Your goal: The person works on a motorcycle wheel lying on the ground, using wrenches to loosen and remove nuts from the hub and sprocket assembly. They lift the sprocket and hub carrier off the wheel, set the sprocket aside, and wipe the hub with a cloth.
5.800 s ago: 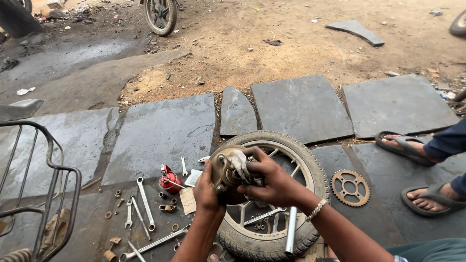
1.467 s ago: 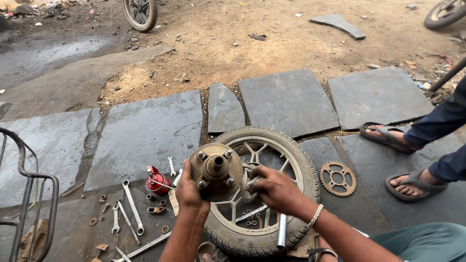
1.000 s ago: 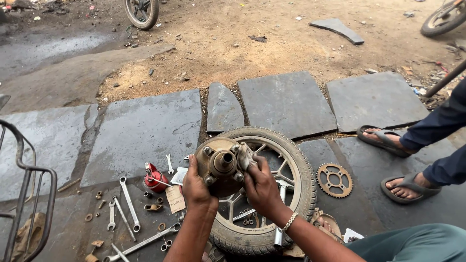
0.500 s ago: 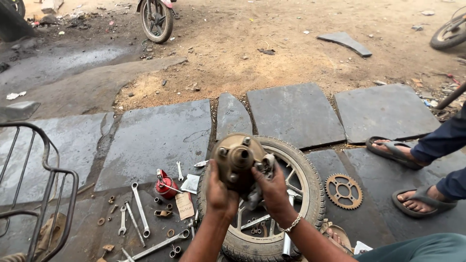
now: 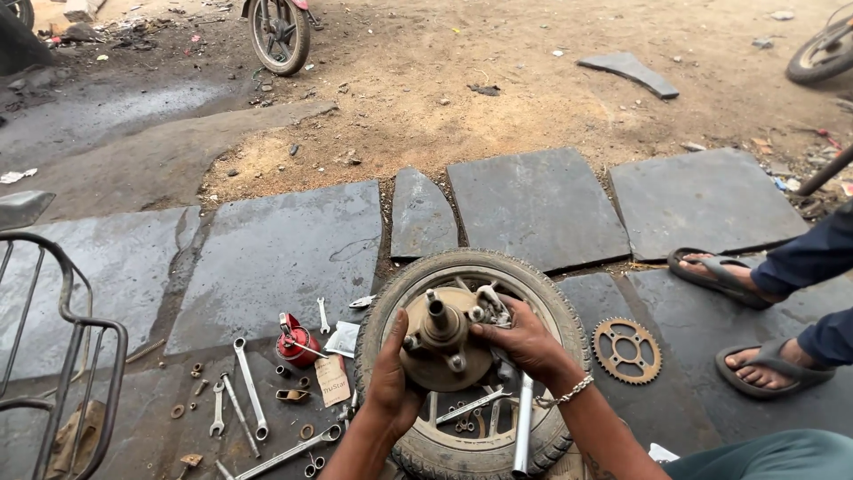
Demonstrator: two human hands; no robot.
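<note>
A motorcycle wheel (image 5: 551, 302) with a black tyre and silver spokes lies flat on the stone slabs. Both hands hold a round, greasy metal hub (image 5: 440, 342) with a centre shaft and studs just above the wheel's middle. My left hand (image 5: 391, 378) grips the hub's left rim from below. The fingers of my right hand (image 5: 524, 342) close over its right side; a chain bracelet is on that wrist. A silver axle rod (image 5: 522, 431) lies across the spokes near the right wrist.
Several spanners (image 5: 244, 396), washers, a red oil can (image 5: 298, 342) and paper lie left of the wheel. A rusty sprocket (image 5: 626, 349) lies to the right. Another person's sandalled feet (image 5: 755, 360) stand at right. A metal rack (image 5: 62, 373) is at left, a parked motorcycle wheel (image 5: 280, 31) behind.
The hub has come down from chest height and turned, so its studded face and shaft point up over the wheel's middle. Both hands stay on it.
</note>
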